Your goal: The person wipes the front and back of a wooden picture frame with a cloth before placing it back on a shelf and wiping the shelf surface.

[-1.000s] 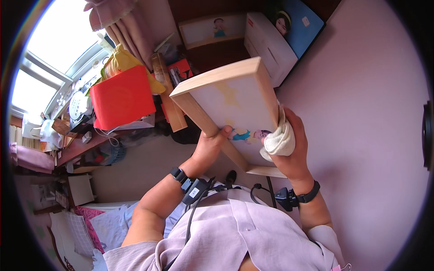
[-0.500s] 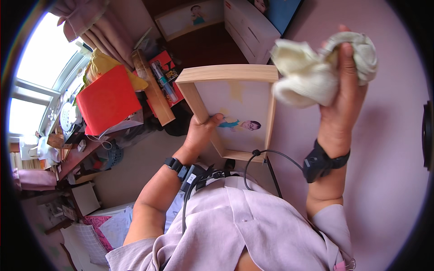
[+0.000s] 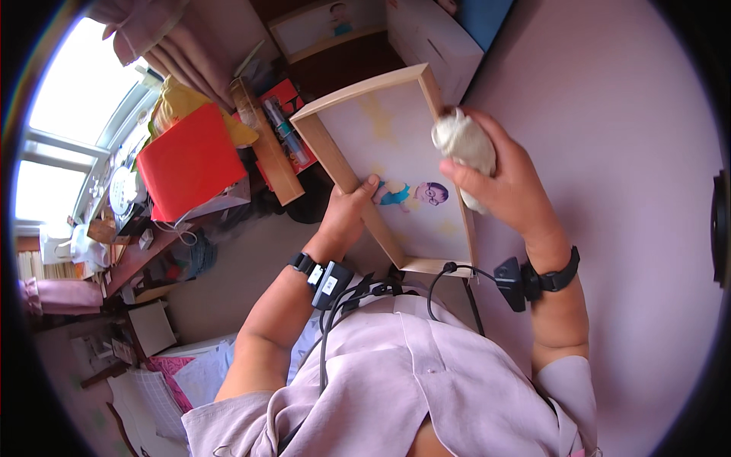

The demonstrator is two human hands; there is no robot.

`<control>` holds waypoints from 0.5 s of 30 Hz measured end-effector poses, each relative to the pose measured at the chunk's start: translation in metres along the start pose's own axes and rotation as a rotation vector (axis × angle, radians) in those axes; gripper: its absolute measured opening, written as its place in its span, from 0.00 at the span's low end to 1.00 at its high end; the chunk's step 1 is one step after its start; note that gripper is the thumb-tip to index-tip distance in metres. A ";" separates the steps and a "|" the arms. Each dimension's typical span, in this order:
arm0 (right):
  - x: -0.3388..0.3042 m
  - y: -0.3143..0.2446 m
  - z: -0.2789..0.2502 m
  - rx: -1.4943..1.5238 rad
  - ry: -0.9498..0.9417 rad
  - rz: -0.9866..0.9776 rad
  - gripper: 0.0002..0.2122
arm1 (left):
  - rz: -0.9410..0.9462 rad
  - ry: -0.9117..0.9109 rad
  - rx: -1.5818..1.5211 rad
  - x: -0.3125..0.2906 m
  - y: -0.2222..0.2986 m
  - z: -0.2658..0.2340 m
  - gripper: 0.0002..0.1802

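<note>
A shallow pale-wood box frame is held up in front of me, tilted, its recessed white panel showing a cartoon child in glasses and faint yellow shapes. My left hand grips its left side, thumb over the inner edge and the other fingers hidden behind. In my right hand is a bunched cream cloth, squeezed around the frame's right side near the upper corner. The cloth hides part of that side.
On the left, a cluttered desk under a window carries a red folder, a yellow bag and a wooden box. Beyond the frame stand a white drawer unit and a similar framed picture. A pink wall rises at right.
My right hand has come down and left, bringing the cloth from the air onto the frame's right side. The frame has turned counterclockwise, still in my left hand.
</note>
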State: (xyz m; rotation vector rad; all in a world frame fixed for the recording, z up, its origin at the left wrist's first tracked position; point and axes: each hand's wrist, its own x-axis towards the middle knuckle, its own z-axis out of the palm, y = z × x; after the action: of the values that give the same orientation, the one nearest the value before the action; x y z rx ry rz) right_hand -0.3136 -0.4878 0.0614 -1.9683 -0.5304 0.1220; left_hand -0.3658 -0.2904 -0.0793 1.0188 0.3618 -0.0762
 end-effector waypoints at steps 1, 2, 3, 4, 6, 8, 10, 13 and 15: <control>-0.007 0.003 -0.001 -0.032 -0.057 -0.013 0.27 | 0.004 0.010 -0.005 0.002 0.002 -0.002 0.07; -0.013 0.009 0.000 -0.031 -0.069 -0.016 0.27 | 0.027 -0.010 -0.035 0.004 0.004 -0.005 0.08; -0.020 0.016 0.003 -0.173 -0.095 -0.028 0.27 | 0.050 -0.030 -0.063 0.007 0.006 -0.010 0.08; -0.025 0.019 0.005 -0.314 -0.120 -0.041 0.27 | 0.052 -0.019 -0.066 0.010 0.010 -0.016 0.08; -0.030 0.023 0.002 -0.306 -0.171 0.049 0.28 | 0.062 -0.031 -0.102 0.017 0.016 -0.029 0.10; -0.038 0.040 -0.010 -0.328 -0.234 0.056 0.29 | 0.093 -0.024 -0.119 0.016 0.016 -0.030 0.12; -0.034 0.034 -0.020 -0.221 -0.055 0.150 0.30 | 0.148 0.060 -0.169 0.015 0.025 -0.022 0.13; -0.014 0.023 -0.040 -0.062 0.086 0.089 0.29 | 0.154 0.024 -0.182 0.015 0.029 -0.015 0.16; 0.001 0.002 -0.048 -0.066 0.118 -0.068 0.23 | 0.182 0.019 -0.193 0.014 0.035 -0.003 0.17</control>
State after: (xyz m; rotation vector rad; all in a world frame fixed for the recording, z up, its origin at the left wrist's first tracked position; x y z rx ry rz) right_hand -0.2968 -0.5285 0.0813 -2.0054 -0.5292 -0.0546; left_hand -0.3452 -0.2682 -0.0571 0.8581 0.2867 0.1308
